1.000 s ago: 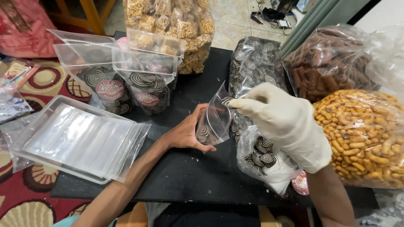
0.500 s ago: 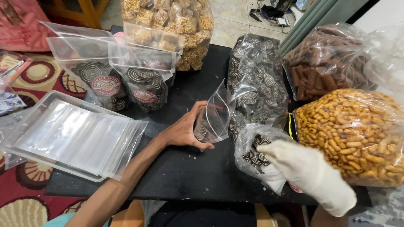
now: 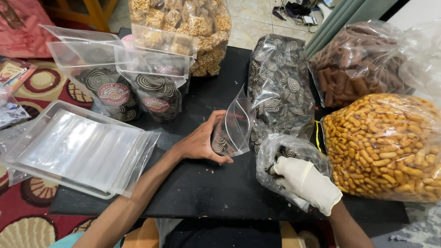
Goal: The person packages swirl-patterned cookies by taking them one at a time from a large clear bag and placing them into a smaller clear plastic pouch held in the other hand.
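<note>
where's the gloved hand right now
In the head view, the gloved right hand is low and right of centre, reaching into a clear bag of swirl cookies, right of the small pouch in the bare left hand.

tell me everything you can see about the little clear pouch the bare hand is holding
The pouch is a small bag of clear, glossy plastic, standing upright on the black table with its mouth gaping open at the top. A few dark swirl-patterned cookies lie at its bottom; the rest is empty. The left hand steadies it from the side, fingers against its lower part. A big bag of the same cookies stands just behind.
</note>
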